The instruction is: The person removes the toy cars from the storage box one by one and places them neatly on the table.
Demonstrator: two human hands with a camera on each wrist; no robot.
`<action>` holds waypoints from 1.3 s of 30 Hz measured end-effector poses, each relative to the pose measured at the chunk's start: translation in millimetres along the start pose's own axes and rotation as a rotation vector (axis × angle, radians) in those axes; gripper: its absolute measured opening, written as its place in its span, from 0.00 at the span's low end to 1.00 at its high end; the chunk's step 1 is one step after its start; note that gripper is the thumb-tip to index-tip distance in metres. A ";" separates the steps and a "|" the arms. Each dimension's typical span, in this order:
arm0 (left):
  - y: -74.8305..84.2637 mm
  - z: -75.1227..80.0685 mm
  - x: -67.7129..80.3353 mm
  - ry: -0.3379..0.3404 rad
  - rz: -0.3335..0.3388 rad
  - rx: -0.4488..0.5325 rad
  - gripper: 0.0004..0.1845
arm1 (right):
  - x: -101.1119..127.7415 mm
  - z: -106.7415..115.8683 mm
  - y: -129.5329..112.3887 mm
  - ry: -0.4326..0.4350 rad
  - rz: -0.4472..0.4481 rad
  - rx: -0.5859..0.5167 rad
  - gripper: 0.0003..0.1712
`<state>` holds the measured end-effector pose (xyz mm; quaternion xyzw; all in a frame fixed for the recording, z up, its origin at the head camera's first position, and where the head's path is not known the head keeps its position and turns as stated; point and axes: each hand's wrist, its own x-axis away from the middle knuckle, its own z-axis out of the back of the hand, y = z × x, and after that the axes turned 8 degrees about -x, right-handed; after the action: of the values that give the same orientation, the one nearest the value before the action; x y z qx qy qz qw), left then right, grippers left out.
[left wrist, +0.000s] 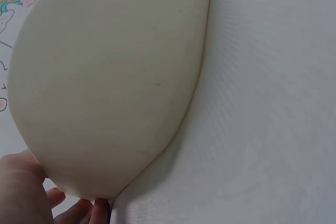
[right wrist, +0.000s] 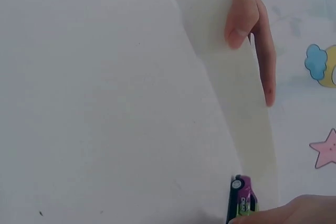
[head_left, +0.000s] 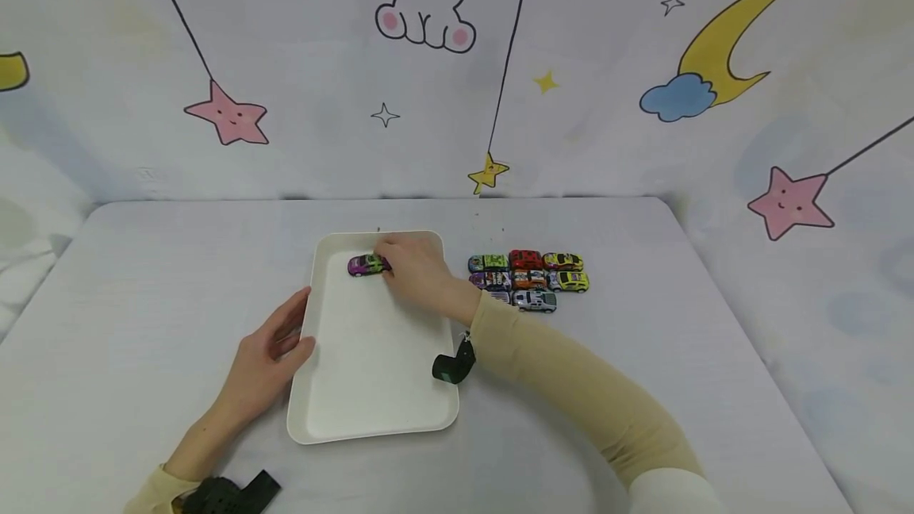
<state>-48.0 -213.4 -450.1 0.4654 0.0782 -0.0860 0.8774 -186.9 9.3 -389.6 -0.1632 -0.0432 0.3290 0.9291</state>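
A white rectangular tray (head_left: 378, 371) lies on the table. My right hand (head_left: 416, 272) reaches over its far part and pinches a purple and green toy car (head_left: 364, 265). The car's purple end shows in the right wrist view, near the bottom edge; my fingers cover its other end. My left hand (head_left: 264, 359) rests against the tray's left rim, thumb and forefinger apart along it. In the left wrist view the tray's outer side (left wrist: 110, 87) fills much of the picture, with the fingers of my left hand at its lower edge.
Right of the tray several toy cars stand close together in rows, among them a red car (head_left: 525, 259), a yellow car (head_left: 569, 281) and a silver car (head_left: 535, 301). My right forearm (head_left: 571, 371) crosses the tray's right rim. A patterned cloth backdrop (head_left: 321, 101) rises behind the table.
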 end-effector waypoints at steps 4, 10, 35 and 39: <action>1.1 0.3 -0.1 0.001 0.004 0.005 0.35 | 2.1 -0.3 0.3 0.029 0.006 -0.021 0.11; 1.9 0.3 -0.2 0.000 0.003 -0.005 0.35 | 4.9 2.0 -1.9 0.008 0.004 0.004 0.08; 2.3 0.0 -0.1 -0.004 -0.009 -0.002 0.36 | 38.2 12.3 0.0 -0.107 0.091 0.023 0.05; 1.6 -0.2 0.1 0.002 -0.019 0.011 0.35 | 44.3 12.1 1.2 -0.099 0.118 0.013 0.06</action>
<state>-47.6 -212.4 -448.9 0.4696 0.0828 -0.0943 0.8739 -155.3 41.2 -379.8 -0.1427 -0.0774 0.3911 0.9059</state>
